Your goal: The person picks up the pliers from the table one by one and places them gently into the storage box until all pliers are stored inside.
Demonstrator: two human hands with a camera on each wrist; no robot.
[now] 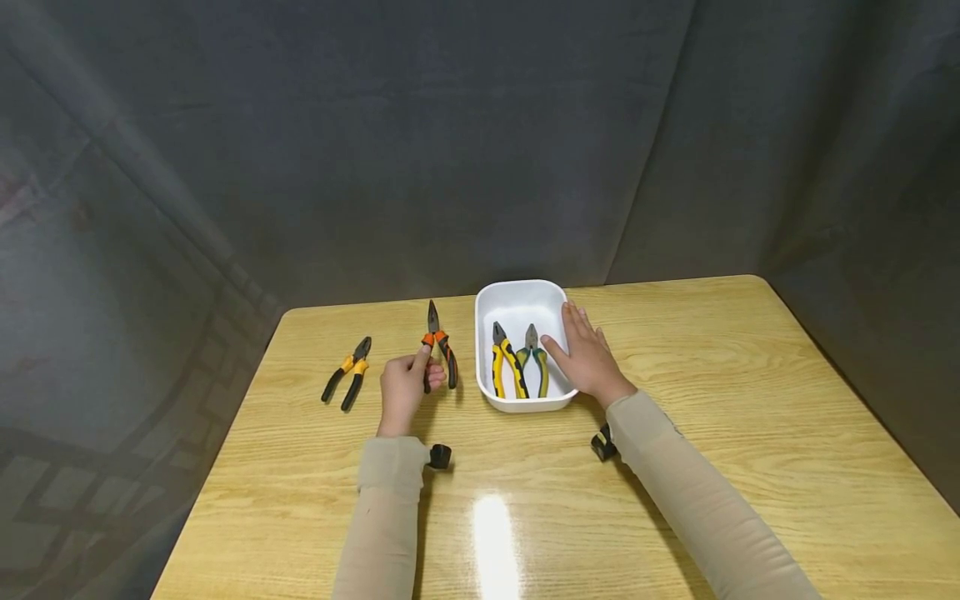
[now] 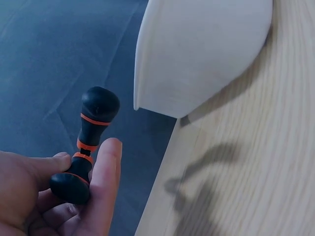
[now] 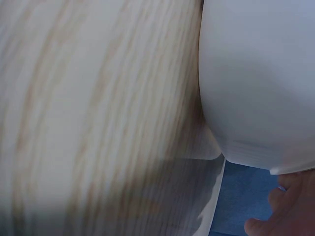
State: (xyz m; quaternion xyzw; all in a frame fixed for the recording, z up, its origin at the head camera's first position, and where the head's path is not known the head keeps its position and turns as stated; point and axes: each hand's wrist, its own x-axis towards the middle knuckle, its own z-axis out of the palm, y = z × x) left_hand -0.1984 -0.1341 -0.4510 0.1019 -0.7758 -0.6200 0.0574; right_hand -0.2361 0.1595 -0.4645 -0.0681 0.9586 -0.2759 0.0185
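Observation:
My left hand (image 1: 405, 385) pinches one handle of the orange-and-black long-nose pliers (image 1: 451, 360) between thumb and fingers. Their jaws point away from me, and in the left wrist view the black handle ends (image 2: 100, 105) are lifted off the table, their shadow below. Just right of them is a white plastic tray (image 1: 522, 406) holding yellow-and-black pliers (image 1: 498, 367) and green-and-yellow pliers (image 1: 543, 367). My right hand (image 1: 590, 357) rests on the tray's right rim with its fingers fairly straight. In the right wrist view its fingertips (image 3: 278, 199) show beside the tray wall (image 3: 261, 98).
Combination pliers with yellow-and-black handles (image 1: 350, 372) lie on the wooden table (image 1: 285, 467) left of my left hand. A dark grey curtain (image 1: 420, 167) hangs behind the table's far edge. Black wrist devices (image 1: 440, 456) sit at both cuffs.

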